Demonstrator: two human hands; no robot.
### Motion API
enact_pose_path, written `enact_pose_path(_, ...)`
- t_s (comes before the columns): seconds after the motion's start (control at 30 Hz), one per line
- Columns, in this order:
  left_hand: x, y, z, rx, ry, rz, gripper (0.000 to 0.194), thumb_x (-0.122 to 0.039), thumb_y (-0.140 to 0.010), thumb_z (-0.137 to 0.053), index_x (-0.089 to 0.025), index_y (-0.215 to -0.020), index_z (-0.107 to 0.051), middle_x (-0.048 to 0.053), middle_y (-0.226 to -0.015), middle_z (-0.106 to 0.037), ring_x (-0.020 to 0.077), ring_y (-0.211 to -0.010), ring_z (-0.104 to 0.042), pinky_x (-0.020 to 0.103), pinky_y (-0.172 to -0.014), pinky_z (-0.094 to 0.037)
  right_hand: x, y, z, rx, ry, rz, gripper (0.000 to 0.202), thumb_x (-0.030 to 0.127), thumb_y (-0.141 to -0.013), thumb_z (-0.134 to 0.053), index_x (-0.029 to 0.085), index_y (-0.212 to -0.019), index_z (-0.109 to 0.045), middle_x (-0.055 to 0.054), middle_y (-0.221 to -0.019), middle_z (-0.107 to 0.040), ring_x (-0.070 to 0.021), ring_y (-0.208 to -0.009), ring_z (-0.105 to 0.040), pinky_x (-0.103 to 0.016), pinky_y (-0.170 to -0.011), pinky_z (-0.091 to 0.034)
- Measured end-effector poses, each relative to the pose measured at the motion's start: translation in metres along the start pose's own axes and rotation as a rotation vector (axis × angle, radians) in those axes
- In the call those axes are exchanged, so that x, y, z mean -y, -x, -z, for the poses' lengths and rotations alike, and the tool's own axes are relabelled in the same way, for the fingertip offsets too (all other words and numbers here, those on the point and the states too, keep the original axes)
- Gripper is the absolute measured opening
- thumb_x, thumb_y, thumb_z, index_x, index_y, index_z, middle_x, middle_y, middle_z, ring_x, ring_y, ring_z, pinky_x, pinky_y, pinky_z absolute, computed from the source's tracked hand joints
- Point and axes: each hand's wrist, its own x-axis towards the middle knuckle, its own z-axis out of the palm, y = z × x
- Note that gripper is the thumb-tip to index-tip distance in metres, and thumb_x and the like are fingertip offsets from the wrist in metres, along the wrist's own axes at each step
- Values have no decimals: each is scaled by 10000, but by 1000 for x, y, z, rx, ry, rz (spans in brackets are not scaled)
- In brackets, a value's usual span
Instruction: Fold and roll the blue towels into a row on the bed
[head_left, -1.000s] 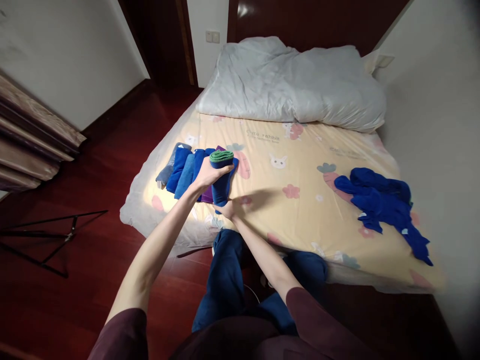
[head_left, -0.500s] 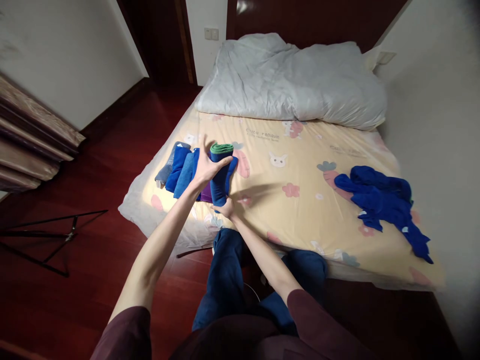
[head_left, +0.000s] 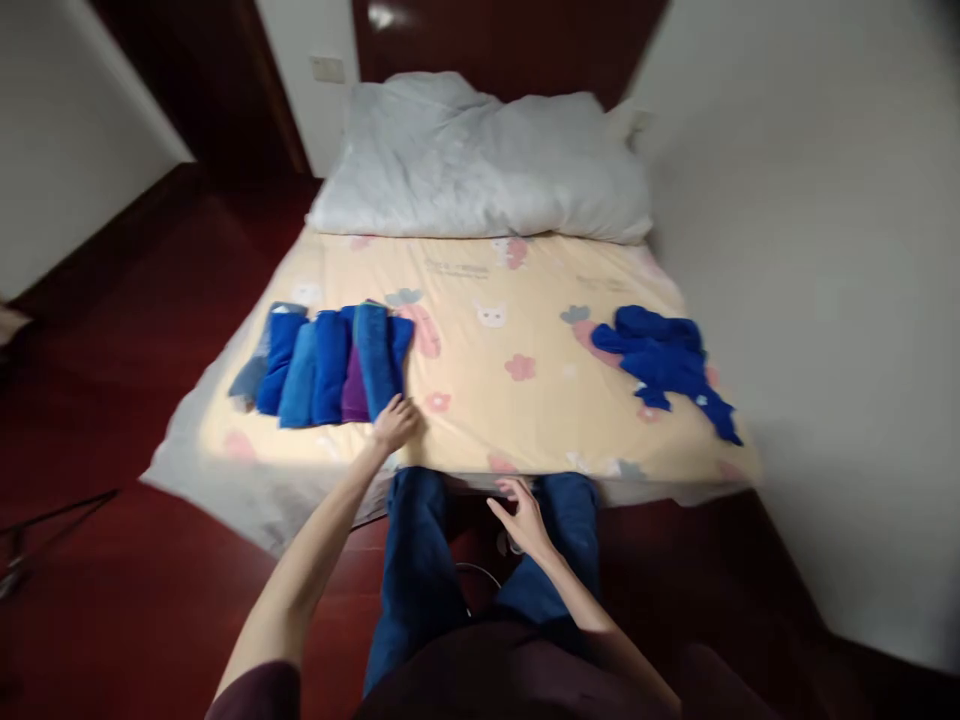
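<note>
On the left side of the bed lies a row of folded or rolled cloths, mostly blue with a purple one among them. A rolled blue cloth rests near the right end of the row, partly over the purple one. My left hand is at its lower end, fingers bent around the corner; blur hides the exact hold. Held above my knees, short of the bed's front edge, my right hand is empty with its fingers apart. A crumpled dark blue cloth pile with small white tags lies on the right.
The bed has a yellow sheet printed with rabbits and carrots. A bunched pale grey quilt lies against the dark headboard. At the lower left, a black metal stand stands on the red floor. A wall runs along the right.
The rolled blue cloth, held upright in both hands before, now lies in the row. My right hand has let go and drawn back to the right. The view has shifted right.
</note>
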Motion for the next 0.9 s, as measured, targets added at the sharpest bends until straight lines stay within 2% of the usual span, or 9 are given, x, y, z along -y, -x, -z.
enact_pose_path(0.1, 20, 7, -30, -102, -41, -13, 382, -118, -889, -467, -105, -1177, -717, 204, -1263, -680, 315, -1300, -555, 518, -1197, -307, -28, 31, 40, -160, -79, -111, 287, 464, -884, -688, 215, -1026, -695, -94, -1047, -708, -246, -952, -698, -377, -816, -588)
enact_pose_path(0.17, 17, 1, -44, -178, -46, -12, 357, -142, -885, -484, -111, -1154, -716, 215, -1223, -685, 350, -1280, -554, 552, -1176, -308, -44, 41, 59, -286, -210, -202, 315, 503, -873, -694, 210, -988, -685, -85, -987, -709, -239, -892, -710, -364, -757, -607)
enact_pose_path(0.2, 7, -6, -50, -195, -17, -31, 354, -153, -879, -502, -124, -1164, -709, 209, -1238, -679, 351, -1272, -554, 542, -1164, -321, -50, 43, 65, -324, -281, -233, 327, 517, -867, -697, 210, -978, -678, -77, -962, -705, -232, -864, -714, -354, -722, -615)
enact_pose_path(0.33, -74, -47, -69, -185, 154, -73, 360, -177, -890, -510, -201, -1211, -672, 134, -1288, -664, 294, -1191, -579, 430, -1025, -423, -64, 32, 82, -312, -385, -239, 339, 507, -852, -706, 228, -1042, -672, -67, -1026, -688, -217, -878, -705, -303, -601, -627)
enact_pose_path(0.43, -134, -82, -83, -283, 210, 81, 283, -254, -959, -456, -180, -1126, -672, 132, -1143, -693, 290, -1069, -593, 410, -892, -424, -70, 12, 100, -306, -300, -198, 349, 478, -873, -675, 252, -1139, -682, -88, -1197, -650, -222, -966, -691, -279, -576, -624)
enact_pose_path(0.53, -160, -102, -98, -457, 167, 263, 284, -316, -988, -430, -164, -1007, -669, 123, -958, -687, 294, -965, -580, 412, -843, -373, -84, -17, 137, -405, -206, -165, 353, 451, -869, -663, 241, -1148, -709, -116, -1313, -591, -222, -1009, -690, -303, -677, -635)
enact_pose_path(0.63, -159, -105, -112, -539, 89, 267, 257, -309, -971, -446, -169, -901, -650, 110, -868, -659, 277, -892, -551, 394, -812, -329, -102, -57, 184, -554, -120, -169, 352, 425, -824, -680, 218, -1102, -743, -143, -1352, -571, -256, -1098, -663, -380, -843, -622)
enact_pose_path(0.73, -153, -101, -120, -557, 32, 226, 219, -300, -947, -481, -168, -881, -643, 103, -843, -647, 268, -849, -525, 391, -788, -307, -118, -114, 228, -671, 4, -174, 344, 349, -811, -665, 202, -1109, -751, -159, -1411, -538, -294, -1278, -565, -425, -957, -575)
enact_pose_path(0.9, -153, -100, -125, -564, -2, 204, 176, -285, -908, -515, -175, -885, -651, 107, -886, -666, 264, -832, -519, 398, -784, -302, -133, -225, 284, -773, 232, -273, 318, 192, -822, -609, 152, -1102, -755, -168, -1464, -490, -279, -1345, -489, -431, -1122, -437)
